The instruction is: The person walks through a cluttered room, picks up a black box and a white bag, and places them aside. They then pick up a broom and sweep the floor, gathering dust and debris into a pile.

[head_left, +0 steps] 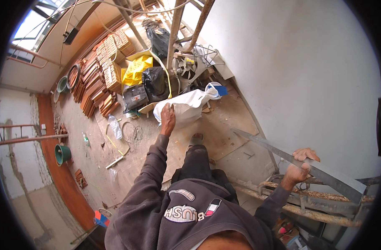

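Observation:
My right hand is closed around a long, flat grey metal straightedge, which slants from the floor side beside the white wall down toward the lower right. Its fingers lie over the top edge and the thumb sits below. My left hand is stretched forward with its fingers extended and nothing seen in them. It appears in front of the near end of a white sack; whether it touches the sack I cannot tell.
Rusty scaffold tubes run below my right hand, and more scaffold legs stand ahead. Brick stacks, a yellow bag, black bags and a fan crowd the far side. A green bucket stands left.

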Action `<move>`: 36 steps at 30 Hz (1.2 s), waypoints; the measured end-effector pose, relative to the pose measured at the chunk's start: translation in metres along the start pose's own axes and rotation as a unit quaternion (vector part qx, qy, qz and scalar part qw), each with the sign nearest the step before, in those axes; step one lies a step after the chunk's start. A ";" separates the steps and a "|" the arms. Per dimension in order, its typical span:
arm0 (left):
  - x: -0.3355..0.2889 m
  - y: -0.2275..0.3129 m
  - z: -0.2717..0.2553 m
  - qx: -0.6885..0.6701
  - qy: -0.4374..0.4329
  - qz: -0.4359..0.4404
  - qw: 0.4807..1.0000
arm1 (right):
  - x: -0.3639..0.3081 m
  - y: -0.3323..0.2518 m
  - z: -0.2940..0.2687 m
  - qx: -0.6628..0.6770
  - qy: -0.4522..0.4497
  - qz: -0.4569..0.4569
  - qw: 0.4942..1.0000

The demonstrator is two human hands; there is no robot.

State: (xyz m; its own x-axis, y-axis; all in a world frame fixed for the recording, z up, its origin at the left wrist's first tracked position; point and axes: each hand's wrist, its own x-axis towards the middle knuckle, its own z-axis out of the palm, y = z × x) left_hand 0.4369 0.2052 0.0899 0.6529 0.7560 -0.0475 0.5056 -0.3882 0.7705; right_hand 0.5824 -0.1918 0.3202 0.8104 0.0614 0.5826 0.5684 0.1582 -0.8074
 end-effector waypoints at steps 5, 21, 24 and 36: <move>0.055 -0.020 0.036 -0.001 0.026 0.055 0.998 | 0.000 -0.003 0.015 -0.041 0.019 -0.010 0.999; 0.086 -0.149 0.095 0.185 -0.046 -0.006 0.982 | 0.018 0.008 0.029 -0.040 0.055 0.032 0.997; 0.060 -0.199 0.077 0.225 -0.054 0.060 0.971 | 0.023 0.009 0.029 -0.031 0.059 0.043 0.997; 0.043 -0.041 0.081 0.050 -0.203 0.204 0.956 | 0.040 0.022 0.038 -0.050 0.090 0.032 0.994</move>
State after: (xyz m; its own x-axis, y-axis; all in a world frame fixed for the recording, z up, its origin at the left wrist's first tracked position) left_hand 0.4897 0.2112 0.0049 0.9626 0.2705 -0.0143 0.1992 -0.6709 0.7143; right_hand 0.6221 -0.1485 0.3288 0.8521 -0.1101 0.5117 0.5195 0.0596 -0.8524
